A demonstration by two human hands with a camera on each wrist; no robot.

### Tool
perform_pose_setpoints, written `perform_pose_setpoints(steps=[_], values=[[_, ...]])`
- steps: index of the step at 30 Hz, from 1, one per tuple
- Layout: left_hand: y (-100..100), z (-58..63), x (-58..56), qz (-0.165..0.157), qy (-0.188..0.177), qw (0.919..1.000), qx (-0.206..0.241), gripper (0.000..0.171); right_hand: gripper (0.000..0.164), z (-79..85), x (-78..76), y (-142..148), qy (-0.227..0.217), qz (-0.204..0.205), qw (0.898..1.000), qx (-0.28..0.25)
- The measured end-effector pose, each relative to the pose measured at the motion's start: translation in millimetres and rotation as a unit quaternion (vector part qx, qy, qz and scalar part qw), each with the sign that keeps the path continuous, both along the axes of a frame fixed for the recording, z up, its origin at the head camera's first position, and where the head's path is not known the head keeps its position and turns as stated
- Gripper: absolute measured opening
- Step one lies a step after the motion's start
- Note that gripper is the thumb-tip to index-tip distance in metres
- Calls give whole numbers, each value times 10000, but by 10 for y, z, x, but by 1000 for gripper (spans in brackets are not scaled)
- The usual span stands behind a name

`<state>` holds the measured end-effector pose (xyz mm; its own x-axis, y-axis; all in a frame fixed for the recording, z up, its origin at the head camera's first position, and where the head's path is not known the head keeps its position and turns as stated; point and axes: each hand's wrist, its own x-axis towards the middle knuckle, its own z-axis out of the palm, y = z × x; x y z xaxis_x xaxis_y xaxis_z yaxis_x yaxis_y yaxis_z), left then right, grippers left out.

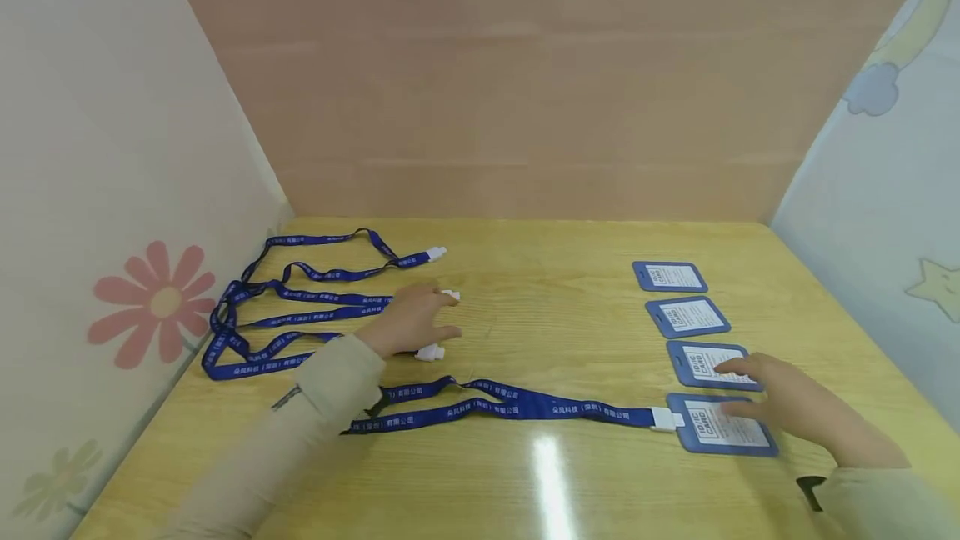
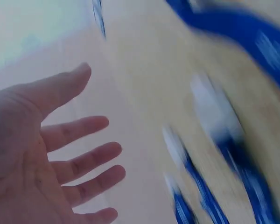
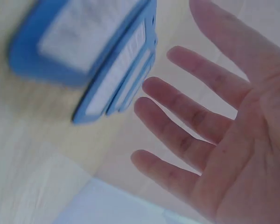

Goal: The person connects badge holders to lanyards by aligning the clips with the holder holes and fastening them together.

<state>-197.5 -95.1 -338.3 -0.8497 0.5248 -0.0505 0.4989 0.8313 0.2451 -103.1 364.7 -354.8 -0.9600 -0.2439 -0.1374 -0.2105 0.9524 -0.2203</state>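
Observation:
My left hand point(image 1: 411, 319) hovers over the white clips of the blue lanyards on the left; in the left wrist view its fingers are spread and hold nothing. My right hand point(image 1: 783, 398) is above the two nearest blue card holders, and the right wrist view shows its fingers apart with nothing in them. The nearest card holder point(image 1: 727, 433) touches or joins the white clip point(image 1: 663, 419) of a lanyard point(image 1: 525, 404) stretched across the table; whether it is fastened cannot be told. Another card holder point(image 1: 690, 365) lies just behind, partly under the right fingers.
Several blue lanyards lie side by side at the left, including one point(image 1: 322, 275) at the back with its white clip point(image 1: 437, 253). Two more card holders, one point(image 1: 670, 277) farthest back and one point(image 1: 687, 317) before it, lie at right. Walls enclose the wooden table point(image 1: 540, 315).

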Motion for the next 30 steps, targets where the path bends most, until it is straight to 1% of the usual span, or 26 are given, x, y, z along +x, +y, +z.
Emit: perform_pose_setpoints(steps=[1, 3, 6, 7, 9, 11, 13, 16, 17, 21, 23, 30], values=[[-135, -2, -24, 159, 25, 9999, 8, 50, 53, 21, -15, 28, 20, -71, 10000, 6], [-375, -9, -66, 431, 81, 9990, 92, 52, 52, 42, -43, 96, 194, -44, 9998, -60], [-656, -49, -115, 724, 57, 9965, 418, 54, 53, 52, -95, 177, 326, -49, 9994, -141], [-725, -68, -122, 817, -43, 9951, 552, 55, 53, 50, -114, 197, 312, -68, 9994, -149], [-832, -125, -123, 899, -280, 9925, 776, 56, 55, 38, -154, 228, 218, -109, 9996, -150], [-899, -197, -110, 839, -604, 9902, 935, 54, 59, 20, -185, 240, 69, -183, 9997, -116], [-923, -269, -84, 746, -873, 9881, 1020, 52, 60, -4, -211, 249, -15, -187, 9998, -76], [-902, -354, -35, 513, -966, 9888, 1015, 47, 60, -30, -229, 254, -68, -202, 9998, -44], [-881, -370, -17, 484, -935, 9892, 1019, 45, 59, -38, -231, 259, -51, -199, 9998, -35], [-764, -398, 46, 359, -814, 9909, 1007, 41, 57, -60, -229, 255, -42, -189, 9998, -72], [-700, -407, 67, 298, -817, 9913, 992, 40, 57, -66, -232, 247, -69, -198, 9998, -73], [-546, -423, 101, 142, -996, 9913, 852, 38, 58, -82, -245, 220, -74, -148, 9998, -100]])
